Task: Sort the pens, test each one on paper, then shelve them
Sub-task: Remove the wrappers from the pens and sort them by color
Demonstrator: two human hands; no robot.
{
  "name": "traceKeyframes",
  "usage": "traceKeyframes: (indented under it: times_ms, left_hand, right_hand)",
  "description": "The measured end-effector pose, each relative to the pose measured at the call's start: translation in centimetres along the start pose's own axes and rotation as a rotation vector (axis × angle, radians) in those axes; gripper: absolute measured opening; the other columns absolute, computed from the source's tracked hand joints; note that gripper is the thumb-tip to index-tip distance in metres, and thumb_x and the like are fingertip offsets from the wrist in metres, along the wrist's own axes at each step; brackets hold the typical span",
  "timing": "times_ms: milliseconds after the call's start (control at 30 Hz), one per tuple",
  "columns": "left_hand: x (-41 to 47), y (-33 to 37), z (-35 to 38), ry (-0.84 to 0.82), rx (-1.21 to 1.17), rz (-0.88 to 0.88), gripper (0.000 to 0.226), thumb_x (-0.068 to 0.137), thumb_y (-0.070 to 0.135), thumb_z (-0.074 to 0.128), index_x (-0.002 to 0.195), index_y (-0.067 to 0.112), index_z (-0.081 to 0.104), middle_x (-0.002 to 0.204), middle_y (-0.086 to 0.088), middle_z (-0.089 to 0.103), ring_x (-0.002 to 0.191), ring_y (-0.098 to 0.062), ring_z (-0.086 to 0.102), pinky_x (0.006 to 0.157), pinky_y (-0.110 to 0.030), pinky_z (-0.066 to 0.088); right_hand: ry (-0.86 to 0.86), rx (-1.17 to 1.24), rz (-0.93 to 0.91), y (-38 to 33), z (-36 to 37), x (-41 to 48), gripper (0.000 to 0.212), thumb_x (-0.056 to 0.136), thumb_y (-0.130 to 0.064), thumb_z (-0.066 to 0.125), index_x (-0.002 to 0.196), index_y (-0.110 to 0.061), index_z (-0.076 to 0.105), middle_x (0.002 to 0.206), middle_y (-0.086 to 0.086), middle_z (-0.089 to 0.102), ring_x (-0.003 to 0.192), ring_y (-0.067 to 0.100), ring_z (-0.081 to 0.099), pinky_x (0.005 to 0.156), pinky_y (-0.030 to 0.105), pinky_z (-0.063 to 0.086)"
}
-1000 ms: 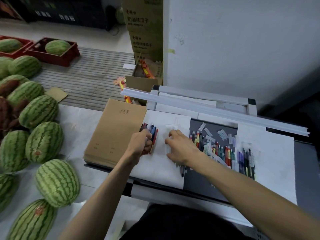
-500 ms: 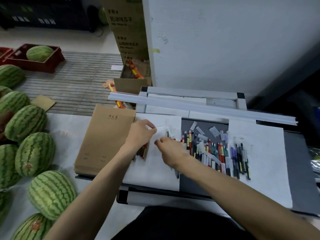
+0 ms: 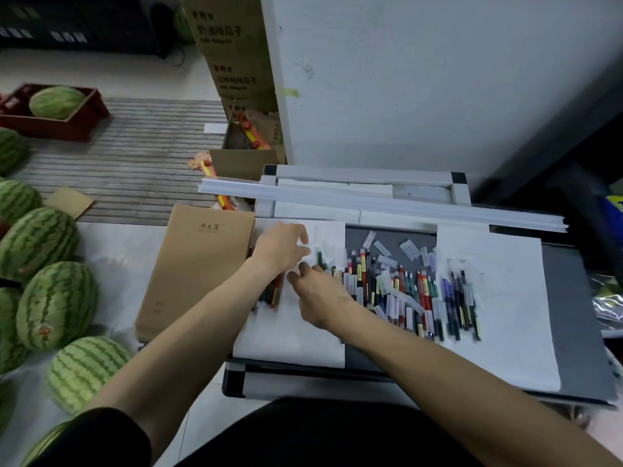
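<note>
I read 作文簿 printed near the top edge of the brown exercise book, left of centre. At top centre, the upper cardboard box says 奶油味瓜子, and the lower cardboard box says 山核桃味瓜子. The labels on the pens are too small for me to read.

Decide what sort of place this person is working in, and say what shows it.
Probably a small shop's storeroom: watermelons lying on the floor, stacked cardboard cartons, and loose pens near brown exercise books.
</note>
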State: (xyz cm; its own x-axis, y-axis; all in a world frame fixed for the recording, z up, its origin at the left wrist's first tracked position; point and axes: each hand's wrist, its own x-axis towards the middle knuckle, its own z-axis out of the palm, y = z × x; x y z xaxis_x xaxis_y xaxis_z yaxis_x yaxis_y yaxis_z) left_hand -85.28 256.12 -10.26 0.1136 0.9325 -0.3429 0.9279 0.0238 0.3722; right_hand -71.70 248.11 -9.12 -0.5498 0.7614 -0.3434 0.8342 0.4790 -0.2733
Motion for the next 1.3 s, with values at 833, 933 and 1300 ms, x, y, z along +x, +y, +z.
traceKeyframes:
  times_ms: [833, 933, 1300]
  left_hand:
    - [-0.8, 0.3, 0.2, 0.061, -0.549, -0.218, 0.042, 0.100, 0.036, 0.057, 0.066, 0.012, 0.050, 0.058, -0.004, 0.045, 0.056, -0.021, 0.043, 0.058, -0.031, 0.035]
    - [0.5, 2.0, -0.5, 0.058, -0.118, -0.107, 0.047, 0.095, 0.050, 0.059, 0.066, 0.013, 0.059, 0.057, -0.003, 0.055, 0.055, -0.024, 0.058, 0.058, -0.030, 0.045]
    - [2.5, 3.6, 0.4, 0.050, -0.132, -0.155, 0.036, 0.088, 0.036, 0.058, 0.065, 0.011, 0.048, 0.058, -0.003, 0.049, 0.052, -0.025, 0.048, 0.056, -0.028, 0.042]
  right_hand:
    - [-0.132, 2.236, 0.592, 5.8, -0.7, -4.6, 0.028, 0.096, -0.028, 0.055, 0.071, -0.013, 0.057, 0.063, -0.003, 0.038, 0.046, 0.008, 0.030, 0.044, 0.021, 0.012]
    - [-0.121, 2.277, 0.547, 6.5, -0.1, -5.5, 0.015, 0.087, -0.017, 0.054, 0.074, -0.012, 0.058, 0.055, -0.006, 0.032, 0.042, 0.006, 0.025, 0.040, 0.020, 0.012]
    - [-0.049, 2.342, 0.627, 7.4, -0.9, -6.3, 0.023, 0.088, -0.001, 0.044, 0.085, -0.005, 0.066, 0.069, 0.001, 0.044, 0.056, 0.011, 0.041, 0.041, 0.016, 0.037]
